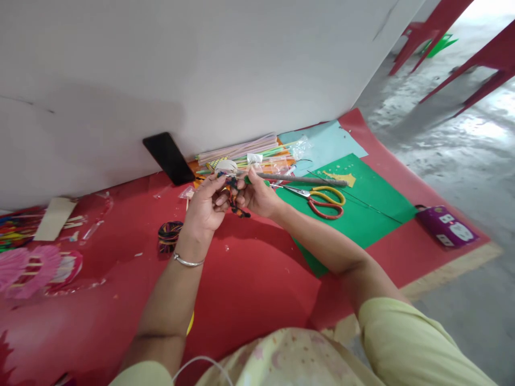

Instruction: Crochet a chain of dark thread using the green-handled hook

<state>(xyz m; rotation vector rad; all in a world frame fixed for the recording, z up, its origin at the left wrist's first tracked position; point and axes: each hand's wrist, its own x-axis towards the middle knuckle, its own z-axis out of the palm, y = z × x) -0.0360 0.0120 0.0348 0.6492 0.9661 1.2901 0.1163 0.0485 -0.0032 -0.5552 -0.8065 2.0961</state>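
Both of my hands meet above the red table cover. My left hand (208, 202), with a silver bracelet at the wrist, pinches a small dark multicoloured yarn piece (232, 183). Fingers of my right hand (259, 195) are closed on the same piece from the other side, and a bit of green shows at the thumb. An orange and black end (240, 212) hangs below the fingers. Behind the right hand a long grey stick (306, 179) reaches right. Left of the left wrist lies a coil of dark multicoloured yarn (169, 236).
Scissors (326, 201) with yellow and red handles lie on green sheet (368, 214). A black phone (169, 158) leans on the white wall. Pipe cleaners (241, 148) lie behind my hands, a purple pack (447, 226) far right, pink paper fans (34, 268) at left.
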